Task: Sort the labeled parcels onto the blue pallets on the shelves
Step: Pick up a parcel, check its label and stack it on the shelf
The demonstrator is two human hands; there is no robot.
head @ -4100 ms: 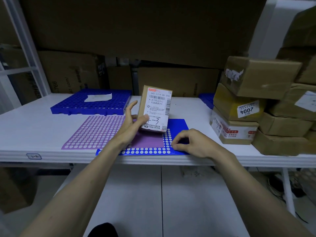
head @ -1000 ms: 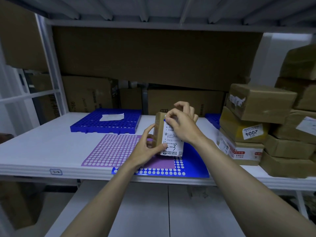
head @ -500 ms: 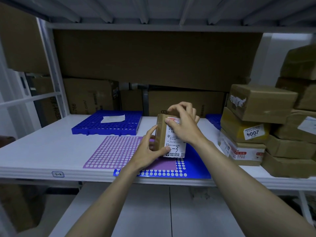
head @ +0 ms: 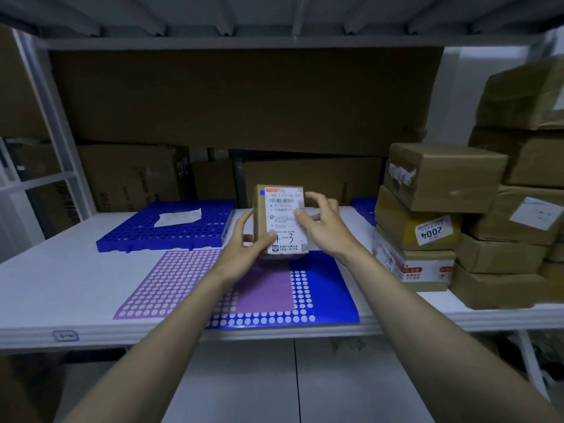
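White shelf (head: 61, 279) runs the full width of the view, its front edge near the person, with another shelf deck overhead and brown cartons closing off the back. Open room lies on the left half of the shelf, bare white surface from the front edge back to a blue pallet (head: 171, 227) near the rear, which carries a loose white slip of paper (head: 178, 216). On the right, a stack of parcels (head: 427, 215) crowds the shelf up to its front edge, one with a yellow wrap and a tag reading 2004; a second blue pallet (head: 364, 209) shows only as a corner behind it. Flat in the middle lie a purple dotted sheet (head: 183, 279) and, overlapping it, a blue dotted sheet (head: 323, 300) that reaches the front edge. Above these sheets the labeled parcel (head: 282, 221) is held upright, its white label facing the camera with handwriting "1-3" near the bottom. The left hand (head: 244, 248) grips the parcel's lower left side, thumb on the label face and fingers curled behind. The right hand (head: 323, 227) is at the parcel's right edge, thumb touching the label, the other fingers loosely spread and lifted off the box. Both forearms reach forward from below, converging on the parcel
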